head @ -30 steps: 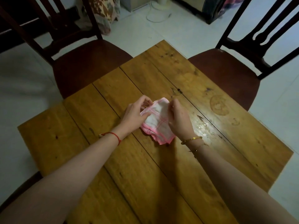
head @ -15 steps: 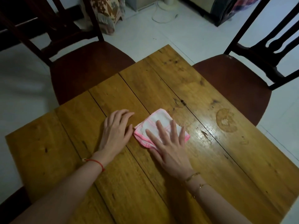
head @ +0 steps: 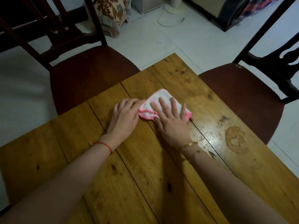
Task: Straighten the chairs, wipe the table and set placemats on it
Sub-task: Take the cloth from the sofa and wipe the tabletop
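The small folded white cloth with pink stitched edging (head: pixel 159 95) lies flat on the yellowish wooden plank table (head: pixel 145 175), a little towards the table's far corner and about midway between its left and right sides. I have my right hand (head: pixel 173 125) palm down on top of it, the fingers (head: pixel 163 105) straight and spread apart, pressing the cloth onto the wood rather than gripping it; the cloth's far edge and its left, pink-hemmed edge show past my hand. My left hand (head: pixel 124 118) rests flat on the bare table just left of the cloth, fingers straight and close together, their tips touching the cloth's left edge and holding nothing.

A thin red string bracelet (head: pixel 105 145) sits on my left wrist and a thin gold bracelet (head: pixel 188 145) on my right. Just right of my right wrist the wood shows a shiny wet patch (head: pixel 208 136), and further right a pale ring-shaped stain (head: pixel 236 139).

Two dark wooden chairs stand at the far corner: the left chair (head: pixel 90 75) with its reddish-brown seat against the table's far-left edge, the right chair (head: pixel 242 97) against the far-right edge. Beyond them is white tiled floor (head: pixel 161 39), with a patterned fringed fabric (head: pixel 111 13) and a white cable (head: pixel 169 24) at the far side.
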### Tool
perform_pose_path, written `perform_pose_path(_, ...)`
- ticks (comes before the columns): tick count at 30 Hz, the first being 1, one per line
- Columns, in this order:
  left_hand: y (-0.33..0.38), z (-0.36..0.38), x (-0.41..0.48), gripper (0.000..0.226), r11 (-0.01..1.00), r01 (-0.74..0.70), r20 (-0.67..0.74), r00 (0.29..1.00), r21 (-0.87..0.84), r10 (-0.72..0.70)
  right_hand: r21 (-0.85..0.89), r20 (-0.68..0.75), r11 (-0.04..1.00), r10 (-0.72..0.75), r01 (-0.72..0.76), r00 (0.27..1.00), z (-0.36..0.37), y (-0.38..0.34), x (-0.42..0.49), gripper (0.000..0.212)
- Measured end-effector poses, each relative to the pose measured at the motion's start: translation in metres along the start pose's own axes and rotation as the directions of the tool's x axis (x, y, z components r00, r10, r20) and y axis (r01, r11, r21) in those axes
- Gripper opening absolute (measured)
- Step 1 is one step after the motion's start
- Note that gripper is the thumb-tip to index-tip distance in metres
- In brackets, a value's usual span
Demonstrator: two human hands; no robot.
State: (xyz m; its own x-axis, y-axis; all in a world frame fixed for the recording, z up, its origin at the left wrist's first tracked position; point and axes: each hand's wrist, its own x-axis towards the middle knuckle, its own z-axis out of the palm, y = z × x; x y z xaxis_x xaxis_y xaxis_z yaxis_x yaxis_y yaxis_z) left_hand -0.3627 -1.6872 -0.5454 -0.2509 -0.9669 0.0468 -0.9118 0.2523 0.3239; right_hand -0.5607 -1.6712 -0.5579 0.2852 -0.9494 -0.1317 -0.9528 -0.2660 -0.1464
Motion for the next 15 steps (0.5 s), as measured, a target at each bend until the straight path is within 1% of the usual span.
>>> perform_pose_path(3, -0.002, -0.001, 0.023, 0.048, 1.0, 0.007, -0.006, 1.0, -0.016, -0.007, 0.014, -0.004, 1.0, 0.018, -0.018, 1.0, -0.007, 0.013, 0.038, 0.057)
perform_pose_path(8, -0.013, 0.0, 0.036, 0.054, 0.998, 0.061, -0.014, 0.998, -0.028, -0.061, 0.054, 0.003, 0.992, 0.112, -0.112, 0.994, -0.019, 0.039, 0.1, 0.054)
perform_pose_path(12, -0.023, 0.001, 0.029, 0.045, 0.999, 0.052, 0.002, 0.999, -0.008, -0.052, 0.053, 0.008, 0.977, 0.205, -0.205, 0.979, -0.026, 0.055, 0.138, 0.054)
perform_pose_path(15, -0.029, -0.001, 0.019, 0.042, 0.999, 0.053, 0.002, 0.999, -0.008, -0.053, 0.093, 0.032, 0.955, 0.281, -0.283, 0.959, -0.031, 0.061, 0.158, 0.055)
